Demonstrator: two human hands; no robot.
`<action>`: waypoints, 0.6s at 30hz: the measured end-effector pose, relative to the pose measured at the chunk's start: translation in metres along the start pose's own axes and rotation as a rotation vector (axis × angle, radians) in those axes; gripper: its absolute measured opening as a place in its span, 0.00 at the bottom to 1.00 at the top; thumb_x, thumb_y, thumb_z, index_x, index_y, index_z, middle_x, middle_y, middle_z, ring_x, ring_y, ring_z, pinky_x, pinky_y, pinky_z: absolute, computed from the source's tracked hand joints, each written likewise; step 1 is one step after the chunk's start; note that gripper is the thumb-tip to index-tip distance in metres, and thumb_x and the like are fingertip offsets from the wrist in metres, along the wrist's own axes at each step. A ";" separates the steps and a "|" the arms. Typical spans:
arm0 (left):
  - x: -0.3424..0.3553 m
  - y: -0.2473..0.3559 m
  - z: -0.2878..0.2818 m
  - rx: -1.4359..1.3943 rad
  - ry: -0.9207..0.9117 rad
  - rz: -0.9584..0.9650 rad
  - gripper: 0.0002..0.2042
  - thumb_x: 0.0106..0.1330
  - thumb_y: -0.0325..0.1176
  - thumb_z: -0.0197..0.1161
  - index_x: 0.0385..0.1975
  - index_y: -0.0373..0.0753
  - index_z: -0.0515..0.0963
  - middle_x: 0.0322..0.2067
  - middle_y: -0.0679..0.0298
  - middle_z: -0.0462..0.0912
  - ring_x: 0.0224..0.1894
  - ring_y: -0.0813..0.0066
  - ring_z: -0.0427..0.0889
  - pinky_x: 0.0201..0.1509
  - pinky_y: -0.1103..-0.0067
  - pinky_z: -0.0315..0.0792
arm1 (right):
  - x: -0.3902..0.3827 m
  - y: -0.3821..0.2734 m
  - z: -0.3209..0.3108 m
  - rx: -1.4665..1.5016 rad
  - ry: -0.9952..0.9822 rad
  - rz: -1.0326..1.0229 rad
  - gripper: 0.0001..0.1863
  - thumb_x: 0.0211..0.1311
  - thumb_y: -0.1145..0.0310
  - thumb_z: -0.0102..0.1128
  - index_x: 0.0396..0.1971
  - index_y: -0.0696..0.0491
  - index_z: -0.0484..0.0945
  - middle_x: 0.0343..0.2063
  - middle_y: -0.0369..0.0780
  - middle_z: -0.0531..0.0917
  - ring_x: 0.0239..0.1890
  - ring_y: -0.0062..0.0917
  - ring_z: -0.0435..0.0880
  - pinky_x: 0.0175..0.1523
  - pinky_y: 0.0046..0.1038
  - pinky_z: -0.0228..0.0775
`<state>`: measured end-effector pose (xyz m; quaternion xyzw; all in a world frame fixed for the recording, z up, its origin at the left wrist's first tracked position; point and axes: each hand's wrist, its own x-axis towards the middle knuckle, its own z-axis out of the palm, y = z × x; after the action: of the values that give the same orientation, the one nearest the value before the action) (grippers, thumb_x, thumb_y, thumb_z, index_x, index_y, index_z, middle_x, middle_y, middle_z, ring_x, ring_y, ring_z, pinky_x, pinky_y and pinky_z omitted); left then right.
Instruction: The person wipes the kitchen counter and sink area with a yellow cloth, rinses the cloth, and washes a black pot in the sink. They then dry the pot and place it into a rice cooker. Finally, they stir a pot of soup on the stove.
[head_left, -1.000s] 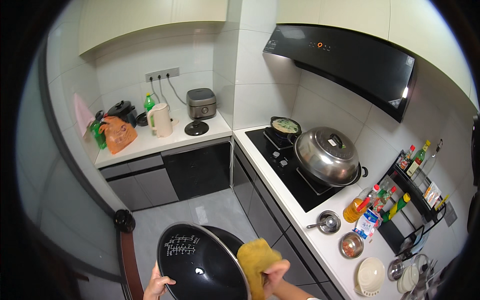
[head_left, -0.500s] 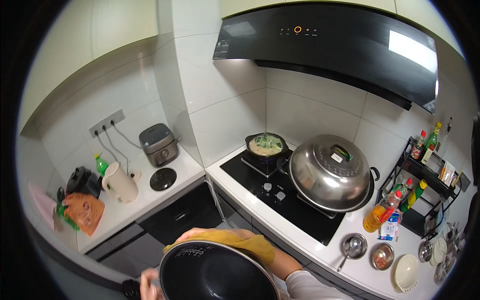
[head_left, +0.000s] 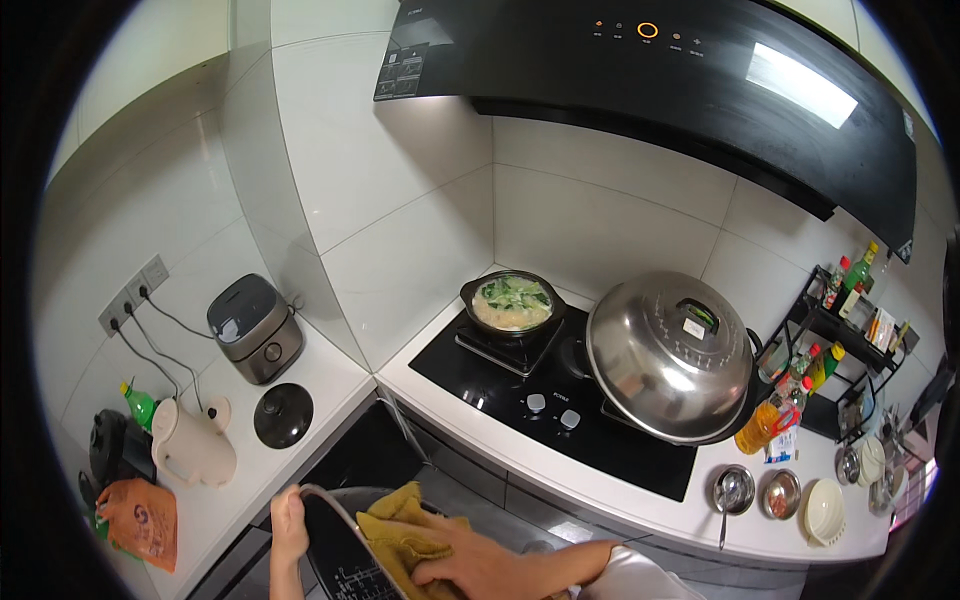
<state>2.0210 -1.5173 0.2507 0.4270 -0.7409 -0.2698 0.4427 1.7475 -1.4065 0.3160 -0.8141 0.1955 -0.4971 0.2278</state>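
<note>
A dark inner pot of a rice cooker (head_left: 335, 555) with white level marks inside is tilted low in front of me. My left hand (head_left: 289, 530) grips its rim at the left, fingers closed round the edge. With my right hand (head_left: 475, 562) I hold a mustard-yellow cloth (head_left: 405, 535) pressed to the pot's right side at the rim. The cloth hides part of that rim. Below, the picture's edge cuts off the rest of the pot.
On the left counter stand a rice cooker (head_left: 256, 335), a black lid (head_left: 283, 415), a cream kettle (head_left: 195, 450) and an orange bag (head_left: 140, 520). The hob carries a clay pot of food (head_left: 513, 302) and a big domed steel lid (head_left: 665, 355). Bowls (head_left: 825, 510) and bottles (head_left: 765, 425) stand at right.
The pot has turned and tilted, its opening less toward me. My right hand with the cloth has come from the far outer side to the right rim. The view has shifted.
</note>
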 end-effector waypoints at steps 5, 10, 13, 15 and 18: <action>0.083 -0.004 -0.031 -0.082 -0.215 0.231 0.26 0.68 0.50 0.43 0.15 0.34 0.60 0.13 0.66 0.57 0.18 0.78 0.58 0.23 0.79 0.54 | 0.083 0.061 0.000 0.318 -0.177 0.423 0.27 0.50 0.59 0.59 0.48 0.53 0.59 0.39 0.42 0.70 0.40 0.32 0.69 0.47 0.26 0.59; 0.127 -0.017 -0.057 -0.187 -0.213 0.195 0.18 0.65 0.41 0.50 0.16 0.37 0.63 0.12 0.70 0.59 0.16 0.86 0.57 0.19 0.83 0.50 | 0.151 0.135 0.033 0.820 -0.306 0.491 0.22 0.61 0.62 0.45 0.51 0.57 0.55 0.44 0.38 0.66 0.46 0.20 0.63 0.54 0.22 0.53; 0.108 -0.040 -0.078 -0.288 -0.216 -0.053 0.14 0.67 0.37 0.44 0.21 0.36 0.65 0.17 0.70 0.62 0.22 0.84 0.61 0.24 0.83 0.55 | 0.138 0.149 0.043 0.713 -0.143 0.202 0.29 0.63 0.52 0.44 0.53 0.58 0.54 0.49 0.38 0.63 0.53 0.21 0.61 0.58 0.21 0.49; 0.086 -0.055 -0.095 -0.310 -0.228 -0.216 0.15 0.69 0.36 0.40 0.22 0.36 0.66 0.18 0.68 0.63 0.24 0.83 0.62 0.27 0.82 0.57 | 0.123 0.141 0.037 0.653 -0.021 0.272 0.31 0.61 0.48 0.41 0.53 0.59 0.55 0.50 0.41 0.63 0.55 0.23 0.61 0.60 0.23 0.47; 0.066 -0.071 -0.101 -0.177 -0.235 -0.318 0.15 0.69 0.36 0.39 0.22 0.35 0.65 0.18 0.67 0.62 0.25 0.81 0.62 0.28 0.81 0.58 | 0.117 0.111 0.023 0.522 0.148 0.378 0.29 0.57 0.55 0.45 0.53 0.60 0.55 0.50 0.43 0.64 0.54 0.26 0.63 0.59 0.26 0.50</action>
<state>2.1223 -1.6118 0.2697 0.4636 -0.6842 -0.4480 0.3410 1.8082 -1.5571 0.3280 -0.6396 0.2251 -0.5370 0.5019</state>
